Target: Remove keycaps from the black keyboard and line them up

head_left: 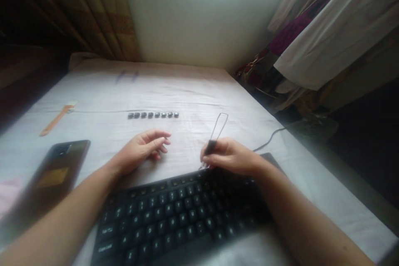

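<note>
A black keyboard (162, 220) lies in front of me, its far edge toward my hands. My right hand (230, 156) pinches the black grip of a wire keycap puller (211, 146). The puller's long wire loop points up and away, while its short ends come down near the keyboard's far edge; whether they touch a key I cannot tell. My left hand (146, 146) rests just beyond the keyboard's upper left part, fingers loosely bent and apart, holding nothing. Past it, several black keycaps (151, 115) stand in a straight row on the pale sheet.
A dark phone (59, 170) lies face down at the left. Beyond it is an orange strip-like tool (56, 120) with a pale end. A cable (271, 137) runs off the right edge of the sheet-covered surface (174, 87). Clothes (330, 29) hang at the right.
</note>
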Motion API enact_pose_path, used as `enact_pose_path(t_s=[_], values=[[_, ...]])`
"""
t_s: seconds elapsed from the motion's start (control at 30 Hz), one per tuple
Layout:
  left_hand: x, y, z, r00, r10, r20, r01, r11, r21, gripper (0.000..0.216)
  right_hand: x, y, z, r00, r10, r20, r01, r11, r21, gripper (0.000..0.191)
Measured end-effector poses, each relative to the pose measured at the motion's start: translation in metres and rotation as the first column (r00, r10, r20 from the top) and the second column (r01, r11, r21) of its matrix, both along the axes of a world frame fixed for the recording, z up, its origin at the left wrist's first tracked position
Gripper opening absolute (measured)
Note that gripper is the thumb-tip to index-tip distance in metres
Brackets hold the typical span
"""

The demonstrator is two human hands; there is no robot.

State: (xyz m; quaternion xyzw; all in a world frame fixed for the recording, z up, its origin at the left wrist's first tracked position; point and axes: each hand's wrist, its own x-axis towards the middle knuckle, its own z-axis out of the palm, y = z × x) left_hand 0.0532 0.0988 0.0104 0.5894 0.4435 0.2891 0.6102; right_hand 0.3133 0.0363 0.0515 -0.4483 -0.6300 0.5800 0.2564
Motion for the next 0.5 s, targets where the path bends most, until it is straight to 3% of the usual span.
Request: enact_pose_path(t_s=[0.27, 0.5], values=[[0.0, 0.001, -0.003, 1.0, 0.009, -0.012, -0.009, 1.0, -0.003, 0.035, 0.006, -0.019, -0.018, 0.996, -0.091, 0.014, 0.089, 0.989, 0.119, 0.015], [0.0, 0.001, -0.003, 1.0, 0.006, -0.023, -0.006, 1.0, 0.002, 0.033, 0.003, -0.019, -0.017, 0.996, -0.055, 0.066, 0.038, 0.971, 0.238, 0.01]])
